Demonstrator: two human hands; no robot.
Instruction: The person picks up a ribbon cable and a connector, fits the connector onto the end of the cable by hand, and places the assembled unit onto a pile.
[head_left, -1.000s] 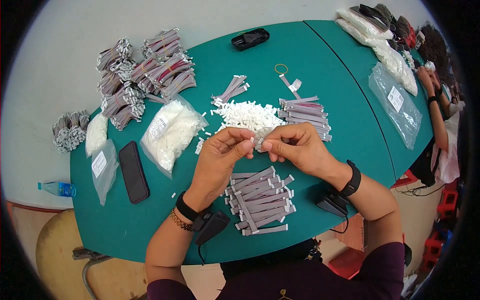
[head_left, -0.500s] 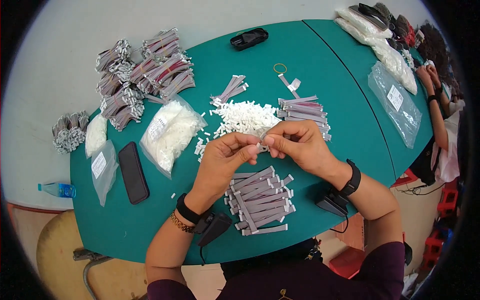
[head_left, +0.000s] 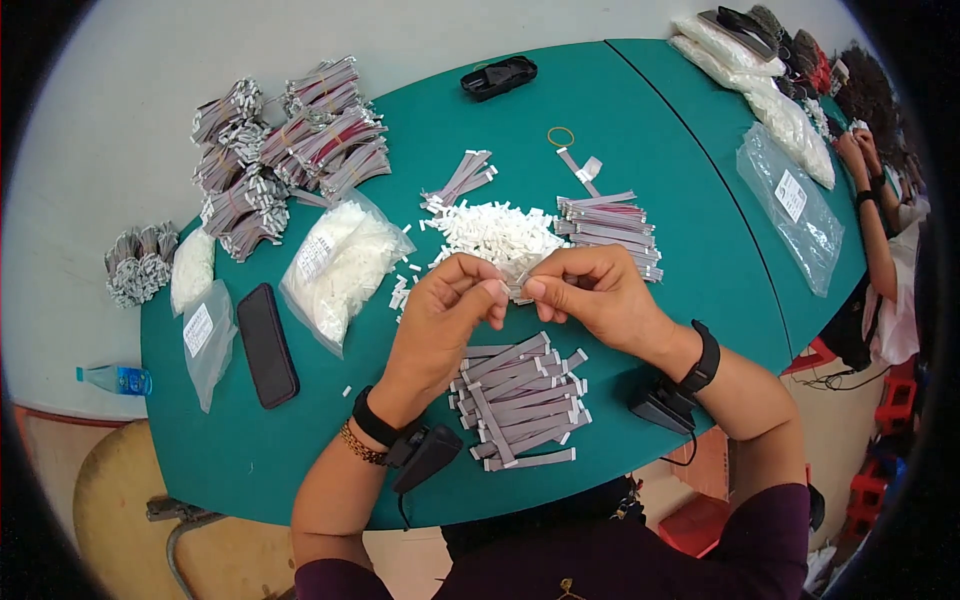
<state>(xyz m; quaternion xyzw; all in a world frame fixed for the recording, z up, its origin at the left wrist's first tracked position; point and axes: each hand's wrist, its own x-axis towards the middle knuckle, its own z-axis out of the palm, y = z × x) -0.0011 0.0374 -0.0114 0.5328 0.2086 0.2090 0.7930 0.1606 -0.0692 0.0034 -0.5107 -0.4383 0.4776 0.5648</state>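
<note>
l. hand (head_left: 453,300) & r. hand (head_left: 592,292), seen from where i stand, pinch a tiny whitish part (head_left: 505,287) betw. them (detail unclear), nr. edge of white connector pile (head_left: 500,232), above grey ribbon cables (head_left: 525,405). part prob. light, stiff, easily dropped; best held by its sides.

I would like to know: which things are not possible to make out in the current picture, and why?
- Head view: what the left hand and right hand pinch: too small, fingers cover it.
- Head view: the near edge of the white piece pile: partly behind both hands.
- Head view: what the co-worker's hands handle: small, blurred near the rim.
- Head view: the person's upper arms: cut off by the lower edge.
</note>
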